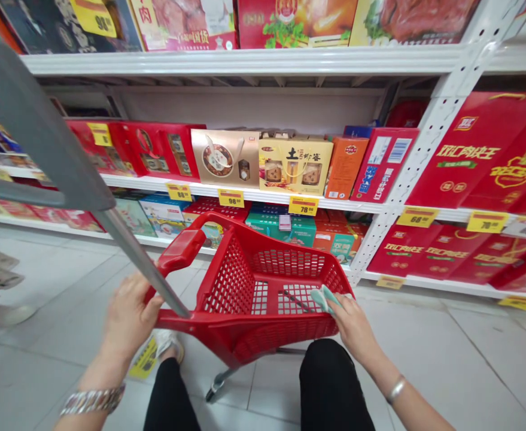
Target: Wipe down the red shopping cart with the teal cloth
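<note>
A red plastic shopping cart (271, 321) with lattice sides stands before my knees. My left hand (130, 308) is closed on its red frame at the near left corner, beside the grey metal handle bar (137, 248). At the cart's right end my right hand (351, 323) pinches a pale green cloth (323, 297), which lies against the inside of the rim. Most of the right fingertips are hidden by the cloth. A thin dark strip (296, 300) shows in the basket's bottom.
Shelves of boxed goods run behind the cart, among them a gold gift box (224, 158) and red cartons (469, 155). Yellow price tags (303, 205) line the shelf edges. A white shelf upright (424, 149) rises on the right. Grey floor tiles (464, 359) lie around.
</note>
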{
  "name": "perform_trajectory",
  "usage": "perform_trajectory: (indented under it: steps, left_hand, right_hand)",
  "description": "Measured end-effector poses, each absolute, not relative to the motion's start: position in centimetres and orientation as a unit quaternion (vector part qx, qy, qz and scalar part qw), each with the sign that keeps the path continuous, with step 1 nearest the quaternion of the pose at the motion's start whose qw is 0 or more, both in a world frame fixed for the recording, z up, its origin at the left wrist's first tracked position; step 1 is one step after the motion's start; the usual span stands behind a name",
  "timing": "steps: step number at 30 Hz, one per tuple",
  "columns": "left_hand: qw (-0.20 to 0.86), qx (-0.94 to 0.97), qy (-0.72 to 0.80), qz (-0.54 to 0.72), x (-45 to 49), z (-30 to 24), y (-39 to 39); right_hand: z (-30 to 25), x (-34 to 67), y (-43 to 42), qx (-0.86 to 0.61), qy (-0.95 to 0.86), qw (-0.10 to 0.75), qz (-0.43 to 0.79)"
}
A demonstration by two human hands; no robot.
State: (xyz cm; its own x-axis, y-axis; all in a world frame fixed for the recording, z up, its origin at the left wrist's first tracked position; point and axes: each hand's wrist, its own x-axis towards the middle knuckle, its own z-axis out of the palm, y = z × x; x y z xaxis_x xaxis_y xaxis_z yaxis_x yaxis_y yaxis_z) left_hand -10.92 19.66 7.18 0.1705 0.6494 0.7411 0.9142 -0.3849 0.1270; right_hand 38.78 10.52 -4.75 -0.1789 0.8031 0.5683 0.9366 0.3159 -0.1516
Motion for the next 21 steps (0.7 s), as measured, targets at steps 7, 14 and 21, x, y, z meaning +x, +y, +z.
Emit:
perform_trajectory:
  steps: [7,14,21]
  left_hand:
    - [0.299,-0.634,-0.49,-0.518,-4.0,4.0,13.2]
    - [0.147,-0.796,-0.466,-0.358,5.4,2.6,14.5]
    - [0.132,-0.77,-0.576,-0.24,5.3,0.6,16.4]
  right_hand:
    - [-6.0,37.2,10.6,-0.594,-0.723,0.33,-0.124]
    - [-5.8,34.3,9.4,-0.577,-0.73,0.349,-0.112]
    - [-4.6,26.3,10.7,-0.547,-0.747,0.369,-0.081]
